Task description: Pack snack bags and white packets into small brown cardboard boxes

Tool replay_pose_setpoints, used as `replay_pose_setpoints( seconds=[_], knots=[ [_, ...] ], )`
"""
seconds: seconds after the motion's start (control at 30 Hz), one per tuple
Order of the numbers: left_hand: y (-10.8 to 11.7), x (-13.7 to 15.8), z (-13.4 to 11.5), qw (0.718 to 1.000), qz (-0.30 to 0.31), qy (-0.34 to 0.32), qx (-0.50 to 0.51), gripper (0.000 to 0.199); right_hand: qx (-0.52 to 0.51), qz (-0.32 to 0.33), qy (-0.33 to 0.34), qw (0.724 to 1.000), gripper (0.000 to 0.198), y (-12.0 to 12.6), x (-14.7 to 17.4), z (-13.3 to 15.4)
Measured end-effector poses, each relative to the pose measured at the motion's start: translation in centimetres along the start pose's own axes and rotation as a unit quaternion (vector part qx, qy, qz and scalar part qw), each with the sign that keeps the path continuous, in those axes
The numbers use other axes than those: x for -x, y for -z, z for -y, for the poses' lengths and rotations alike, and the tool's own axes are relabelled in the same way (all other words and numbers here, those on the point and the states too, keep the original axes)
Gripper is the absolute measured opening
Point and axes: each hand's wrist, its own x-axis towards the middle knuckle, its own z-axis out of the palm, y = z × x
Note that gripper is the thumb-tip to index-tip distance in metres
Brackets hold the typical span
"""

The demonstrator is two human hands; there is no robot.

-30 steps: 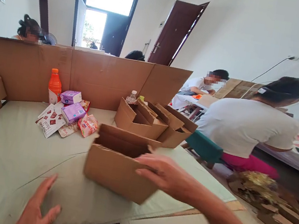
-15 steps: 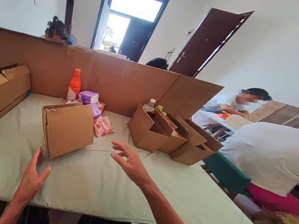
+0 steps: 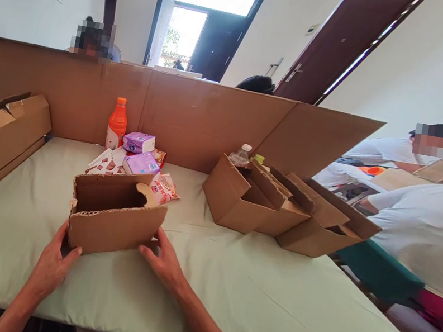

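Note:
An open-topped cardboard box [image 3: 114, 232] is on the pale green tabletop in front of me, its rough-cut opening facing up and its inside dark. My left hand [image 3: 51, 265] grips its lower left corner, thumb at the front and fingers along the side. At the lower right corner, my right hand [image 3: 165, 263] holds the box the same way, some fingertips hidden behind it. Just behind the box lie two purple packs [image 3: 141, 164], a pink-and-white snack bag [image 3: 165, 188] and a white-and-brown packet [image 3: 106, 162]. An orange-capped bottle [image 3: 117, 125] stands behind them.
To the right are open cardboard boxes [image 3: 235, 208], with a clear bottle [image 3: 241, 155] behind. A long cardboard box [image 3: 9, 136] lines the left side. A cardboard screen [image 3: 207, 124] spans the back. People in white shirts [image 3: 428, 223] work beyond the right edge.
The box has gone from tilted to upright, its opening now visible. Both hands have closed in on its lower corners, the right one moving leftward. The view has shifted slightly.

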Motion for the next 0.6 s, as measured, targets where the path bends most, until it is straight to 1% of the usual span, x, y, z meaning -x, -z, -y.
replay_pose_setpoints(
  seconds=[0.1,0.17,0.27,0.37,0.47,0.53,0.6],
  knots=[
    [-0.3,-1.1,-0.7,0.998,0.054,-0.014,-0.032,0.063,0.067,-0.053,-0.034,0.996,0.045,1.9,3.9,-0.4],
    [-0.7,-2.6,-1.3,0.994,0.089,-0.028,-0.050,0.054,0.097,-0.070,-0.049,0.992,0.037,3.2,4.9,-0.4],
    [-1.9,-5.3,-2.2,0.990,0.115,-0.050,-0.067,0.038,0.107,-0.088,-0.059,0.989,0.035,4.3,4.1,-0.3],
    [-3.3,-6.9,-2.1,0.989,0.111,-0.065,-0.077,0.036,0.103,-0.102,-0.056,0.988,0.038,4.2,2.5,-0.6],
    [-4.2,-7.0,-0.6,0.990,0.093,-0.061,-0.083,0.037,0.111,-0.127,-0.056,0.984,0.039,3.8,2.0,-1.8],
    [-4.3,-6.5,1.1,0.991,0.081,-0.042,-0.094,0.032,0.118,-0.135,-0.064,0.982,0.041,3.7,2.6,-3.0],
    [-4.0,-5.9,3.0,0.992,0.065,-0.013,-0.107,0.032,0.126,-0.131,-0.072,0.981,0.043,3.8,3.5,-4.5]
  ],
)
